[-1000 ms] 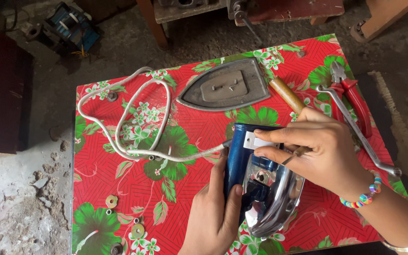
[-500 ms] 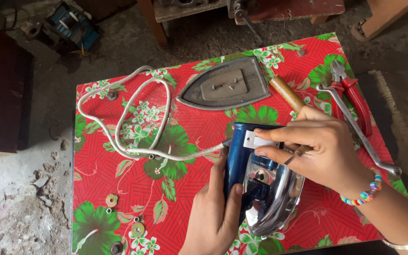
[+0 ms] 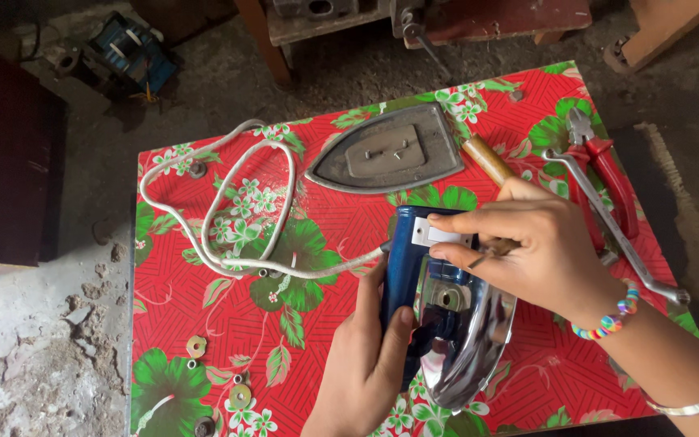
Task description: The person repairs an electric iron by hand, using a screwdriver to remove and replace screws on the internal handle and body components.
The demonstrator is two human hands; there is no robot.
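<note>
A blue and chrome clothes iron body [image 3: 446,316] lies on a table with a red floral cover [image 3: 204,307]. My left hand [image 3: 366,356] grips the iron's blue handle from the left side. Over the rear end of the iron, my right hand [image 3: 544,251] holds a wooden-handled screwdriver [image 3: 487,162], with its fingers by a white plate on the iron. A white power cord [image 3: 228,210] runs from the iron and loops across the table's left half. The iron's grey soleplate [image 3: 390,150] lies apart, upside down, at the far side.
Red-handled pliers [image 3: 600,162] and a metal spanner [image 3: 608,218] lie at the table's right edge. Several washers and small nuts [image 3: 240,395] sit near the front left corner. A blue motor part [image 3: 127,53] and wooden furniture legs [image 3: 260,36] stand on the dirt floor beyond.
</note>
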